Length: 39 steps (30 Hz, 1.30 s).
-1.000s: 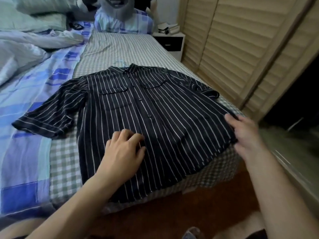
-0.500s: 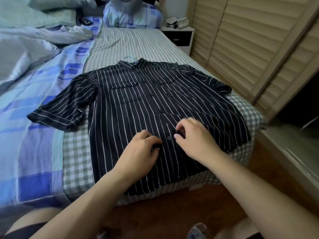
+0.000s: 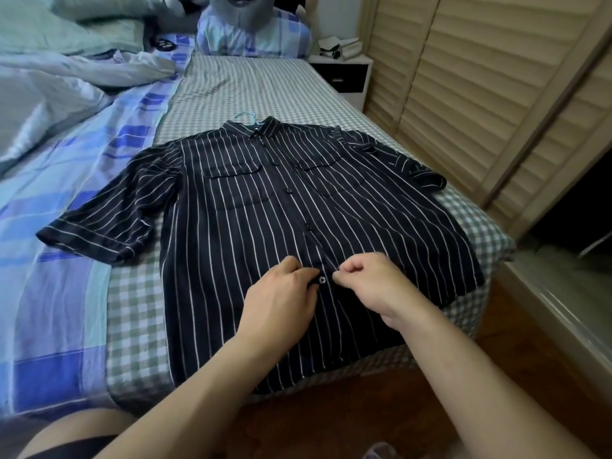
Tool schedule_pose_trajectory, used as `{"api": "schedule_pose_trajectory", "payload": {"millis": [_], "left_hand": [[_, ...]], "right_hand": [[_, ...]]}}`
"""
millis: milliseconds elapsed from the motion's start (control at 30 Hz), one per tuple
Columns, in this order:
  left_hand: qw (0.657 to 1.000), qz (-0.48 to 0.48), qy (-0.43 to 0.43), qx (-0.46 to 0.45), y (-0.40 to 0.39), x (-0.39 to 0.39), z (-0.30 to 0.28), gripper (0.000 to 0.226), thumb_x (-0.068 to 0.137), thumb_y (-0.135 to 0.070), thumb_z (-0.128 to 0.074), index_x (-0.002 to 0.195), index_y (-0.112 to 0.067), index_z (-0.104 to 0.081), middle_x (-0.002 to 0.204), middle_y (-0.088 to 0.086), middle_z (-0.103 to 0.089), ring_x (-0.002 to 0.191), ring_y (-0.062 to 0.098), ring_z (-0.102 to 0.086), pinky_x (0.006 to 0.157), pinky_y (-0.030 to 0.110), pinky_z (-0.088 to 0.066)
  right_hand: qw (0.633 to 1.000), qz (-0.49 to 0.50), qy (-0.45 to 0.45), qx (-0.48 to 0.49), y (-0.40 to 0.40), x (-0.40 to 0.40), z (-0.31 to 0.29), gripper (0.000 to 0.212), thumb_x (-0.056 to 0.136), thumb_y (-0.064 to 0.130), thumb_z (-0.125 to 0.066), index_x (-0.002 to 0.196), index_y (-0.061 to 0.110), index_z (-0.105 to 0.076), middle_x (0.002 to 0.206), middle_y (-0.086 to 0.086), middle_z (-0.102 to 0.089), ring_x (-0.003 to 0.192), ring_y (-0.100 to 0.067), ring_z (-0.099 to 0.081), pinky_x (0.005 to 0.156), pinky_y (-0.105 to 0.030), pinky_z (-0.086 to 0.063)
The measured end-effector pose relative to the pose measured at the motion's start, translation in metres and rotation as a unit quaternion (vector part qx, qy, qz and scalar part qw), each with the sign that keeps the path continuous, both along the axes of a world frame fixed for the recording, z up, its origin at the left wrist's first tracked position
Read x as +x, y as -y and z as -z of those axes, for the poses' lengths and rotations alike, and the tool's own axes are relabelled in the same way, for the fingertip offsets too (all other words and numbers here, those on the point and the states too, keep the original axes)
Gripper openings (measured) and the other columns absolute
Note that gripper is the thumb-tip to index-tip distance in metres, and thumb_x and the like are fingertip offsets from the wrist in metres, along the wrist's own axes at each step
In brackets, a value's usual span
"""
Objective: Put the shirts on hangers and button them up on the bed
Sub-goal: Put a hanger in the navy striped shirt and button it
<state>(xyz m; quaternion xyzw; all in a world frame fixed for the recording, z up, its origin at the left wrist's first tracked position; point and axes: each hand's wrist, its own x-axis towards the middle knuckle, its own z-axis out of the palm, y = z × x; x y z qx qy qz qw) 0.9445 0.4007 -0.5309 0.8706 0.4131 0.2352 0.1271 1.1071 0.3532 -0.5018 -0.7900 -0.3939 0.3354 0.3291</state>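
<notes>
Nearest, the left hand (image 3: pixel 281 293) and right hand (image 3: pixel 367 279) meet at the shirt's front strip, each pinching cloth on its own side of a lower button (image 3: pixel 322 279), apparently to work it through its hole. The striped shirt (image 3: pixel 265 233) lies flat, front up, across the foot of the bed (image 3: pixel 265 84), so the strip stays straight for buttoning. Beyond the collar, the pale hanger hook (image 3: pixel 244 116) shows: the shirt is already hung. Buttons farther up appear fastened.

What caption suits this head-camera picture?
Both hands fasten a button on a striped shirt on the bed.
</notes>
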Motion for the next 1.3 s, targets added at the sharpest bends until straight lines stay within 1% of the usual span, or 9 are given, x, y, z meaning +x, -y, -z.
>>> {"api": "schedule_pose_trajectory", "payload": {"millis": [67,200,333,500,600,733,867,1000,1300], "left_hand": [[1.000,-0.010,0.005,-0.012,-0.003,0.003,-0.002,0.024,0.101,-0.035,-0.057,0.119,-0.033,-0.072,0.104,-0.014,-0.059,0.089,0.007,-0.063,0.066,0.028,-0.055],[0.999,-0.028,0.011,-0.043,-0.005,0.008,-0.004,0.017,0.098,-0.037,-0.062,0.110,-0.033,-0.074,0.097,-0.014,-0.058,0.083,0.006,-0.061,0.065,0.026,-0.051],[0.995,-0.041,0.044,-0.080,-0.002,0.016,-0.004,0.019,0.097,-0.031,-0.064,0.114,-0.033,-0.073,0.103,-0.014,-0.061,0.093,0.011,-0.064,0.076,0.033,-0.056],[0.985,-0.059,0.090,-0.137,-0.001,0.016,-0.004,0.015,0.095,-0.020,-0.065,0.100,-0.027,-0.078,0.090,-0.011,-0.071,0.083,0.008,-0.067,0.077,0.032,-0.058],[0.939,-0.081,0.177,-0.283,-0.002,0.014,-0.006,0.013,0.093,-0.015,-0.070,0.088,-0.025,-0.078,0.072,-0.004,-0.074,0.068,0.008,-0.071,0.072,0.029,-0.062],[0.842,-0.097,0.297,-0.440,-0.005,0.012,-0.007,0.008,0.089,-0.004,-0.075,0.086,-0.011,-0.077,0.075,0.010,-0.076,0.072,0.021,-0.076,0.078,0.038,-0.064],[0.800,-0.083,0.343,-0.484,-0.005,0.008,-0.011,0.004,0.089,0.002,-0.073,0.092,0.000,-0.075,0.080,0.014,-0.075,0.069,0.018,-0.073,0.071,0.028,-0.063],[0.782,-0.079,0.361,-0.503,-0.007,0.007,-0.010,0.006,0.088,0.006,-0.072,0.093,0.003,-0.073,0.075,0.011,-0.072,0.068,0.019,-0.072,0.069,0.029,-0.063],[0.784,-0.072,0.356,-0.503,-0.008,0.006,-0.009,0.004,0.087,0.005,-0.074,0.091,0.005,-0.072,0.073,0.009,-0.071,0.066,0.018,-0.071,0.069,0.029,-0.063]], "right_hand": [[0.998,-0.018,-0.060,-0.012,0.002,0.003,0.000,0.013,0.094,0.023,-0.070,0.086,0.014,-0.074,0.094,-0.002,-0.075,0.097,-0.015,-0.067,0.098,-0.036,-0.053],[0.994,-0.012,-0.107,-0.035,-0.003,0.005,0.006,0.010,0.096,0.024,-0.068,0.089,0.018,-0.073,0.108,-0.002,-0.074,0.114,-0.017,-0.063,0.111,-0.042,-0.044],[0.990,0.004,-0.138,-0.036,-0.005,0.005,0.006,0.010,0.095,0.024,-0.068,0.095,0.019,-0.076,0.110,-0.002,-0.074,0.117,-0.020,-0.062,0.112,-0.044,-0.043],[0.955,0.021,-0.295,0.002,0.001,0.007,-0.004,0.015,0.100,0.019,-0.062,0.105,0.010,-0.073,0.112,-0.009,-0.075,0.111,-0.022,-0.068,0.103,-0.043,-0.051],[0.974,-0.016,-0.225,0.002,0.003,-0.003,-0.002,0.016,0.102,0.017,-0.060,0.096,0.009,-0.073,0.106,-0.011,-0.076,0.104,-0.020,-0.069,0.097,-0.037,-0.054],[0.988,0.019,-0.148,0.025,-0.002,-0.010,0.008,0.013,0.099,0.016,-0.064,0.094,0.008,-0.073,0.100,-0.002,-0.073,0.102,-0.010,-0.063,0.093,-0.026,-0.044],[0.983,0.032,-0.178,0.021,-0.004,-0.006,0.013,0.007,0.095,0.017,-0.069,0.097,0.015,-0.075,0.109,-0.007,-0.074,0.116,-0.021,-0.064,0.110,-0.043,-0.044],[0.980,0.034,-0.194,0.014,-0.003,-0.003,0.017,0.011,0.093,0.019,-0.072,0.102,0.015,-0.076,0.112,-0.009,-0.074,0.119,-0.026,-0.064,0.111,-0.051,-0.044],[0.974,0.039,-0.223,0.012,-0.001,-0.002,0.015,0.009,0.094,0.017,-0.071,0.101,0.015,-0.077,0.100,-0.005,-0.078,0.105,-0.022,-0.071,0.095,-0.040,-0.056]]}}
